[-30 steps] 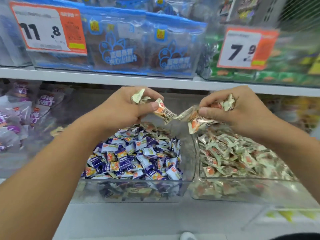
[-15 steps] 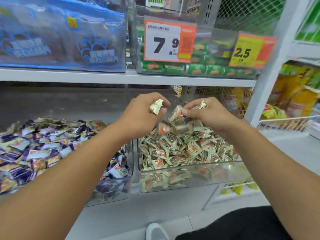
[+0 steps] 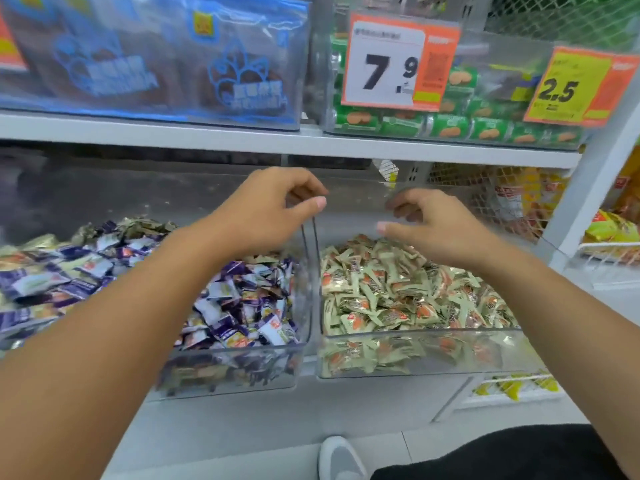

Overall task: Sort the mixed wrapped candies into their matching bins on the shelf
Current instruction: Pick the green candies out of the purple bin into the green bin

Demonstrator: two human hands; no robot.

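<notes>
gold candies [image 3: 408,292]: piled loose in the clear right bin [image 3: 415,355], roughly 4 o'clock from frame centre, gold-green wrappers with orange patches, heaped highest toward the back
purple candies [image 3: 242,306]: filling the clear left bin [image 3: 228,379] at about 7 o'clock, purple-and-white wrappers, with quite a few gold-ish ones mixed in along the back edge around 9 o'clock
bin divide: the two bins sitting side by side, walls just about touching, right under the gap between the hands
left hand [image 3: 266,209]: hovering over the back right corner of the left bin, near 12 o'clock of the purple pile, fingers curled loosely with thumb out, nothing visible in the grip
right hand [image 3: 433,223]: hovering over the back of the right bin, at 12 o'clock of the gold pile, fingers loosely curled, thumb pointing left, holding nothing visible
hands together?: nope, apart, with a clear gap between the thumbs
shelf [image 3: 173,136]: white board running across just above the hands
upper shelf stuff: blue bags [image 3: 156,64] at 11 o'clock, green packs [image 3: 450,126] at 1 o'clock behind an orange 7.9 tag [image 3: 398,64], and a yellow 2.5 tag [image 3: 578,88] at 2 o'clock
far right: yellow snack bags [image 3: 609,230] at 3 o'clock in a wire rack
bottom edge: a white shoe [image 3: 339,459] at 6 o'clock, dark clothing [image 3: 502,452] at 5 o'clock
</notes>
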